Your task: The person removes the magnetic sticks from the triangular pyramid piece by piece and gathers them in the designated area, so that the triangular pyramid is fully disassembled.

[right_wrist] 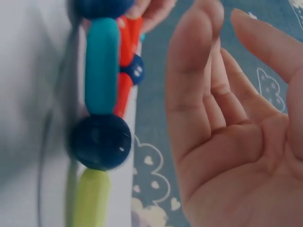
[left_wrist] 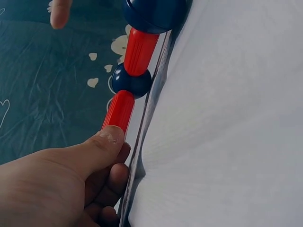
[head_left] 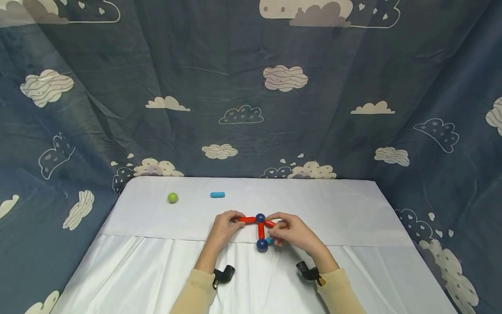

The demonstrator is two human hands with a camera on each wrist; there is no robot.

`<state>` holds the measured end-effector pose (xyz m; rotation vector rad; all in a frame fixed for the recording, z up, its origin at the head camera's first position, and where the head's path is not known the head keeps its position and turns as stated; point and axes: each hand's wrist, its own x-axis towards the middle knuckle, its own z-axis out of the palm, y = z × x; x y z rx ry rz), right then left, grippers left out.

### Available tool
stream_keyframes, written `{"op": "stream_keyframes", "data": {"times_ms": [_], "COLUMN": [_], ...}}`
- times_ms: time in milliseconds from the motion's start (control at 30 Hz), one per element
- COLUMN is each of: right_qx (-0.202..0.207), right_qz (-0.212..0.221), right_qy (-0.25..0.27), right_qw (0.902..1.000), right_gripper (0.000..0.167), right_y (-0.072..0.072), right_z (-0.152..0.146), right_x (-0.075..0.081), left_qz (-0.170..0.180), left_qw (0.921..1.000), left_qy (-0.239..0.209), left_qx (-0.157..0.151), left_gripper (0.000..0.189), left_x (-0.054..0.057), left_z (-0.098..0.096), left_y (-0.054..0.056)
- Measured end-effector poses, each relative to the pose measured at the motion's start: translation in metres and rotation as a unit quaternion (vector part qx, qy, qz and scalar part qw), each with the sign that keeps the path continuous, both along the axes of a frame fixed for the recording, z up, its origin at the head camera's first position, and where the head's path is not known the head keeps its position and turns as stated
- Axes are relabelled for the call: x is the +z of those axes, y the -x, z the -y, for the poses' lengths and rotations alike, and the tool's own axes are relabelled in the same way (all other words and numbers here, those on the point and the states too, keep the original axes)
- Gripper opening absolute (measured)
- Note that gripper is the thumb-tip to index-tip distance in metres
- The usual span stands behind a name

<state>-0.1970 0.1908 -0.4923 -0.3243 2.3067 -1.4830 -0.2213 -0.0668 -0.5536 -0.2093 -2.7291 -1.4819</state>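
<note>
A toy build of ridged red rods and dark blue balls lies in front of me. My left hand (head_left: 226,226) pinches the outer end of the left red rod (left_wrist: 120,109) between thumb and fingers. That rod joins the far blue ball (head_left: 260,218); a second red rod (head_left: 261,231) runs from it to the near blue ball (head_left: 262,245). A third red rod (head_left: 270,223) reaches toward my right hand (head_left: 294,233). In the right wrist view this hand has nothing between its loosely bent fingers, beside a turquoise rod (right_wrist: 102,66), another blue ball (right_wrist: 101,142) and a yellow-green rod (right_wrist: 91,198).
A green ball (head_left: 172,198) and a loose turquoise rod (head_left: 217,195) lie toward the back of the white-covered table (head_left: 313,200). Behind it hangs a dark blue curtain (head_left: 188,131) with cloud prints. Both wrists carry black cameras.
</note>
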Motion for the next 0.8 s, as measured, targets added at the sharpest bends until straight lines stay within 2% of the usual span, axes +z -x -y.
{"op": "stream_keyframes", "data": {"times_ms": [167,400,600,800], "right_qx": [-0.049,-0.107,-0.108,-0.106], "right_qz": [-0.048,-0.095,-0.099,-0.112], "right_qy": [-0.029,-0.098,-0.103,-0.133], "right_qw": [0.9972,0.9848,0.9839,0.9789], "right_gripper": [0.046,0.040,0.041,0.041], "right_y": [0.012,0.026,0.031,0.032], "right_z": [-0.001,0.005,0.012,0.021], "right_x": [0.001,-0.018,-0.034,-0.041], "left_qz": [-0.003,0.001,0.007,0.015], "left_qw": [1.0000,1.0000,0.9999,0.9999], "left_qy": [0.003,-0.002,-0.003,-0.004], "left_qx": [-0.004,-0.004,-0.006,-0.007], "left_gripper": [0.017,0.017,0.017,0.016], "left_x": [0.000,0.001,-0.001,-0.002], "left_z": [0.000,-0.001,-0.001,-0.001], "left_y": [0.001,0.000,0.001,0.001]}}
